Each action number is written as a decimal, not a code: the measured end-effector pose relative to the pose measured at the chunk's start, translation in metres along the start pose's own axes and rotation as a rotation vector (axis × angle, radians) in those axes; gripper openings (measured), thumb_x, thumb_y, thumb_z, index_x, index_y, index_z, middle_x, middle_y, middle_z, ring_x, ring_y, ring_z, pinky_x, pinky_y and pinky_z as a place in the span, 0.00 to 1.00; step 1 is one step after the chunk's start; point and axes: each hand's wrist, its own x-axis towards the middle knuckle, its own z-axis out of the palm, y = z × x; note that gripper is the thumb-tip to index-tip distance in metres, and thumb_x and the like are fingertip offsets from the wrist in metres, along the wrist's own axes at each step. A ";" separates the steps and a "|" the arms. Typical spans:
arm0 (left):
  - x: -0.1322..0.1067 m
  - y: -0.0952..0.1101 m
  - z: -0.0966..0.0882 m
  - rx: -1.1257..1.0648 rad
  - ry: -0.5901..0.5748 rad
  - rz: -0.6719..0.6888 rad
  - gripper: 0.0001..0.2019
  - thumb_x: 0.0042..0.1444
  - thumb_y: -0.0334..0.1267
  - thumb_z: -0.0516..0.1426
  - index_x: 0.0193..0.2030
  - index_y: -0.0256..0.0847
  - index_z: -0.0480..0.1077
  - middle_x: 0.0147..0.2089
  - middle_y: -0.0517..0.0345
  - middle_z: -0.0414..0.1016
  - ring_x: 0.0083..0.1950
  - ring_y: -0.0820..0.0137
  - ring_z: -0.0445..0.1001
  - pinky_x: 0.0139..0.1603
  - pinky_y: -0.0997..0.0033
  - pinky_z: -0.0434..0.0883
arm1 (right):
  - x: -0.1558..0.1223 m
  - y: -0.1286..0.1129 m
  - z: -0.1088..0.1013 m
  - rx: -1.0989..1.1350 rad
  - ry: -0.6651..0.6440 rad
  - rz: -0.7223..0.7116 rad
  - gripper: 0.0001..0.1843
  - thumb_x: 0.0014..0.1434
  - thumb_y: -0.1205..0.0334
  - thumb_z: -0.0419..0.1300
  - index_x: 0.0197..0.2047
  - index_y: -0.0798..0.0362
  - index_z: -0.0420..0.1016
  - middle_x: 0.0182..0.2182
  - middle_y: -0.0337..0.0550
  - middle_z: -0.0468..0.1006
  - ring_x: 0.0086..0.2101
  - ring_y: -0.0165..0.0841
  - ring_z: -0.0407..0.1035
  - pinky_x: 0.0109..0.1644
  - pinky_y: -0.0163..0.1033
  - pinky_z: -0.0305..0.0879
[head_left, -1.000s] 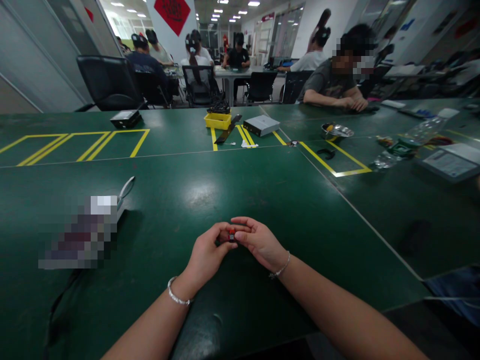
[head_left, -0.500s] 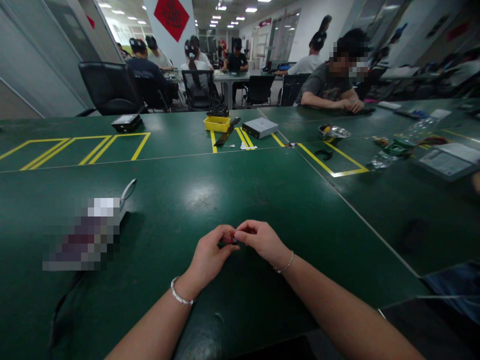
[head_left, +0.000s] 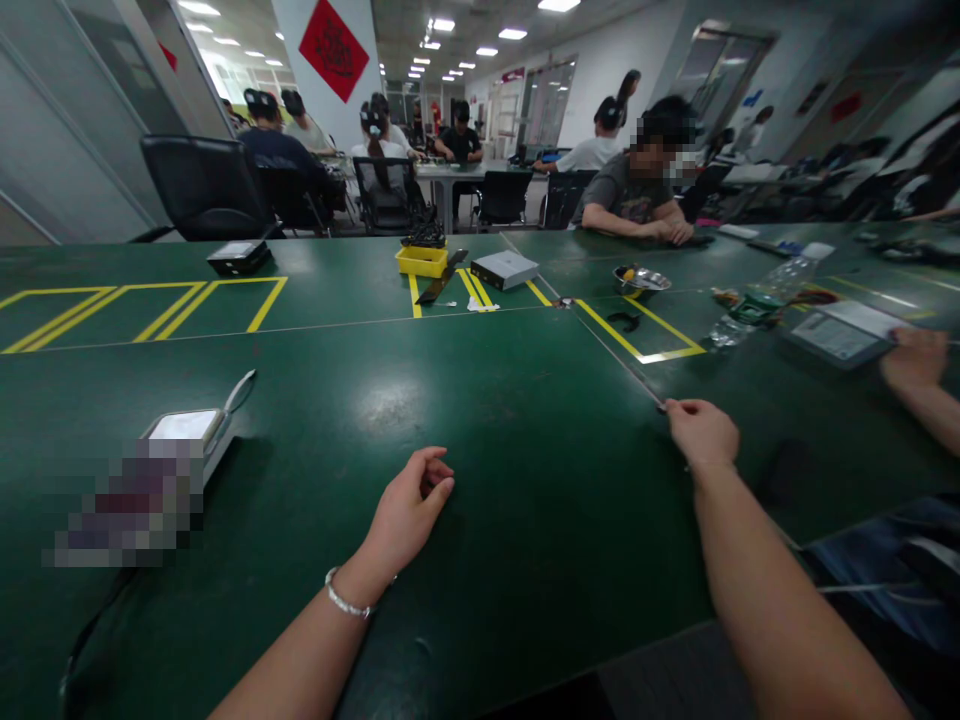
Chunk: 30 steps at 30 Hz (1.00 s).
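Nearest, lower centre: the left hand (head_left: 411, 500) over the green counter (head_left: 525, 560), fingers loosely curled, thumb off to one side; cannot tell whether anything sits inside the curl. White bracelet (head_left: 349, 597) at that wrist.

Right of centre: the right hand (head_left: 703, 432), thumb and forefinger brought together, seemingly pinching a small dark object (head_left: 662, 407) at the counter's pale seam.

Change: half a second ago both hands met mid-frame around a tiny red piece. Now well apart, the right one shifted to the right. Joint handling is broken off, in my judgement; no red shows now. The object at the right fingertips may be that piece; cannot confirm.

Left side: a device (head_left: 184, 427), mostly pixelated, pale top, cord attached. Right edge: another person's hand (head_left: 916, 358) at the flat grey box (head_left: 840, 335); its pale label carries print too small to read.

Farther, right: clear bottle (head_left: 784, 275) on its side, green label, no legible name; metal bowl (head_left: 641, 280). Beyond, upper centre: grey case (head_left: 505, 270), yellow tray (head_left: 421, 262). Far upper left: red diamond hanging (head_left: 334, 50), dark characters, not readable. No brand made out.
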 end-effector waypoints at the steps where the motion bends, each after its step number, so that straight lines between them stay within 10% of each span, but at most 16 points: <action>1: 0.000 0.000 0.000 0.000 -0.001 0.002 0.15 0.52 0.35 0.51 0.48 0.42 0.60 0.38 0.59 0.71 0.37 0.73 0.71 0.40 0.68 0.68 | 0.012 0.017 -0.004 -0.052 0.051 0.034 0.16 0.46 0.52 0.54 0.29 0.57 0.74 0.27 0.54 0.70 0.30 0.41 0.62 0.33 0.46 0.53; 6: -0.001 0.002 0.000 0.011 -0.005 0.008 0.11 0.51 0.33 0.51 0.43 0.41 0.64 0.37 0.58 0.72 0.37 0.72 0.71 0.40 0.67 0.69 | 0.033 0.063 -0.011 -0.103 0.168 0.180 0.14 0.45 0.54 0.54 0.27 0.56 0.73 0.30 0.64 0.66 0.38 0.53 0.58 0.32 0.53 0.49; 12: -0.001 0.000 0.001 0.008 -0.004 0.017 0.11 0.52 0.34 0.51 0.43 0.41 0.65 0.37 0.57 0.72 0.38 0.72 0.72 0.40 0.67 0.70 | 0.027 0.049 -0.007 -0.155 0.257 0.196 0.19 0.48 0.58 0.51 0.39 0.60 0.72 0.42 0.70 0.62 0.45 0.56 0.54 0.36 0.55 0.50; 17: -0.002 0.000 0.002 0.035 -0.023 0.018 0.11 0.53 0.34 0.51 0.44 0.42 0.64 0.39 0.56 0.72 0.40 0.71 0.72 0.42 0.65 0.69 | -0.013 -0.004 0.011 -0.145 0.241 -0.455 0.20 0.51 0.60 0.49 0.43 0.63 0.69 0.38 0.60 0.68 0.43 0.46 0.59 0.45 0.52 0.53; 25: -0.003 0.003 0.001 0.171 -0.058 0.102 0.18 0.52 0.34 0.52 0.52 0.44 0.61 0.50 0.54 0.69 0.51 0.66 0.66 0.52 0.59 0.64 | -0.157 -0.094 0.046 0.100 -0.572 -1.317 0.20 0.55 0.56 0.50 0.51 0.47 0.66 0.49 0.46 0.66 0.50 0.38 0.57 0.54 0.46 0.51; 30: -0.005 0.002 0.002 0.232 -0.109 0.152 0.21 0.52 0.34 0.52 0.54 0.44 0.59 0.50 0.56 0.69 0.53 0.67 0.64 0.55 0.58 0.61 | -0.131 -0.095 0.047 0.021 -0.491 -1.208 0.17 0.57 0.57 0.48 0.46 0.51 0.70 0.42 0.48 0.71 0.45 0.38 0.61 0.49 0.44 0.55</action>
